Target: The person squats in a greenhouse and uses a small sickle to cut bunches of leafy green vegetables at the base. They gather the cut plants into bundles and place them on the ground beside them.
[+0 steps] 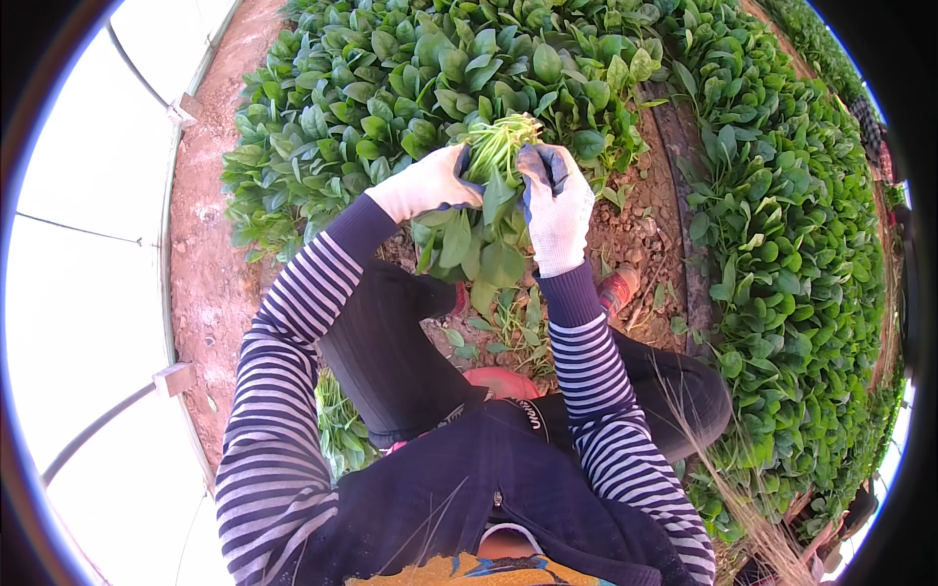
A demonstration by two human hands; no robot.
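Observation:
A bunch of leafy greens that look like spinach [469, 242] is held up before me, its pale cut stem ends upward and its leaves hanging down. My left hand [440, 183], in a white knit glove with a dark palm, grips the bunch from the left side. My right hand [555, 201], gloved alike, has its fingers curled at the right side of the stems; whether it pinches a stem or leaf is hidden by the fingers. Loose leaves [524, 329] lie on the soil below the bunch.
Dense growing greens [366, 102] stand ahead, with another planted bed [784, 242] at right past a dark strip [685, 190]. More greens [341, 425] lie beside my left leg. Bare soil and a plastic wall with blocks [174, 379] run along the left. Dry stalks [733, 498] show lower right.

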